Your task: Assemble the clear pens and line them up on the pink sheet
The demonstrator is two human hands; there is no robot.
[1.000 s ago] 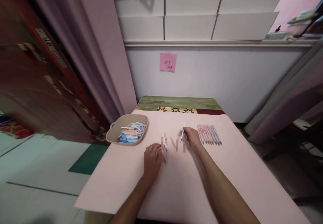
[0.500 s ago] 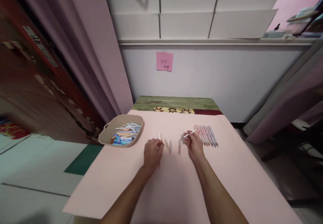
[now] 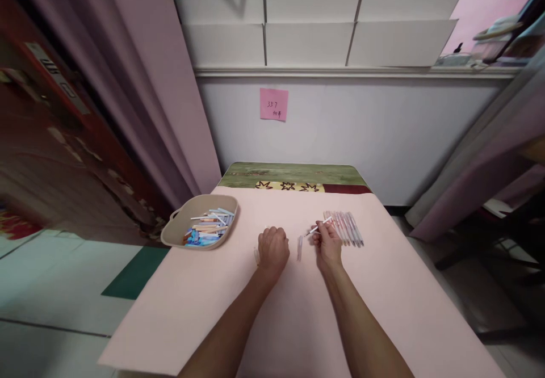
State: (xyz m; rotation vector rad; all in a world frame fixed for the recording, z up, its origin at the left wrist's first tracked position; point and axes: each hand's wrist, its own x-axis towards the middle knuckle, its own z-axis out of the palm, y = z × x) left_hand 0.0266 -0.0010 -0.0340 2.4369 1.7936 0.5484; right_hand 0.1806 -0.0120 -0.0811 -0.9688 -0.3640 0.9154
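Note:
My right hand pinches a thin white pen refill with a dark tip, held at a slant just left of a row of pens. My left hand is closed low over the table's middle, fingers curled down. Whatever is under or in those fingers is hidden. Between the hands lies a short clear pen part. Another slim pale piece shows at the left hand's outer side. The row of clear-barrelled pens lies side by side just beyond my right hand.
A beige basket holding many blue, white and orange pen pieces stands at the table's left edge. Pink paper covers the table, with a patterned green strip at the far end. A pink note is on the wall behind.
My left hand has moved right, over the slim pieces that lay beside it. My right hand stays nearly in place with the refill. The view has shifted slightly.

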